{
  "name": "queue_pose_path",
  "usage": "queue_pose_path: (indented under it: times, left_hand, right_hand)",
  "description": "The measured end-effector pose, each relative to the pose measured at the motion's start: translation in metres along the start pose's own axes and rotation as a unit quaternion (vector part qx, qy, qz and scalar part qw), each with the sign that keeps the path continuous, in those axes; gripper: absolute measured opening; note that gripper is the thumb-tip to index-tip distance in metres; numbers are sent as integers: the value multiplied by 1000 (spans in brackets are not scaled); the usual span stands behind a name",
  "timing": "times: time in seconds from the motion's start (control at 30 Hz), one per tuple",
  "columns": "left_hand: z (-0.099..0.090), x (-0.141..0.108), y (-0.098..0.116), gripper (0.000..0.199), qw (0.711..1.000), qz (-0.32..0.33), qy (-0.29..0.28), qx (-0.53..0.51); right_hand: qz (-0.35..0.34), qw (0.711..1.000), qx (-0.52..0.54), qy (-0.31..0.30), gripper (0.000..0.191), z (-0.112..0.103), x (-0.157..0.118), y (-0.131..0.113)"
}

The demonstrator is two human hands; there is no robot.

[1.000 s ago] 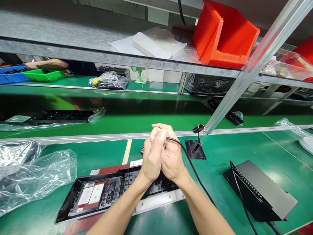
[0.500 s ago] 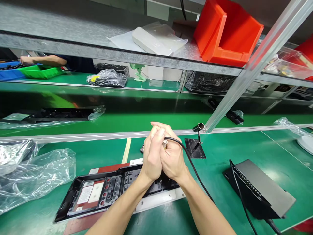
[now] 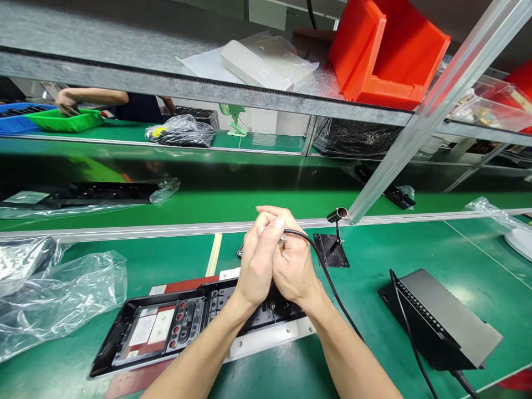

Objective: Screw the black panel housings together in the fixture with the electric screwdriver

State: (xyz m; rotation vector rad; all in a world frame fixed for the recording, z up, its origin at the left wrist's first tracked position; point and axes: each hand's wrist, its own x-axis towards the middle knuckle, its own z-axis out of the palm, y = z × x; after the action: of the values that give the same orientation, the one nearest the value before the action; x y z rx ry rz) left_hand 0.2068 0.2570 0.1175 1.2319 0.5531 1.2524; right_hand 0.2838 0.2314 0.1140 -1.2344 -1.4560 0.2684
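My left hand (image 3: 258, 263) and my right hand (image 3: 294, 266) are pressed together, fingers closed around a small fitting that is mostly hidden. A black cable (image 3: 328, 277) comes out between them and runs down to the right. Beneath my hands and wrists lies a long black housing (image 3: 191, 318) with ribbed compartments, holes and a white label. It rests on a white fixture (image 3: 266, 341) and a reddish-brown board (image 3: 137, 382) on the green bench. A small dark object (image 3: 240, 252) shows just left of my fingers.
A metal tube stand (image 3: 334, 244) and a black box with a cable (image 3: 444, 321) are at right. Clear plastic bags (image 3: 78, 299) lie at left. Overhead, a metal shelf (image 3: 166, 86) carries a red bin (image 3: 386, 61). Across the bench, another person's hand is in a green tray (image 3: 70, 120).
My hands stay clasped, with the left thumb shifted slightly right. The other person's hand has moved right, into the green tray.
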Motion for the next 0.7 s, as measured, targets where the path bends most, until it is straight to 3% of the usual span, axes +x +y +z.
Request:
queue_pose_path:
  times: [0.27, 0.43, 0.7]
  left_hand:
    - [-8, 5, 11, 33, 998, -16, -60, 16]
    - [-11, 5, 13, 39, 996, -28, -86, 16]
    - [-1, 1, 10, 40, 998, 26, -16, 47]
  right_hand:
    - [20, 1000, 3, 15, 48, -1, 0, -6]
    - [18, 999, 4, -41, 26, -8, 1, -9]
    - [6, 999, 21, -37, 32, -5, 2, -10]
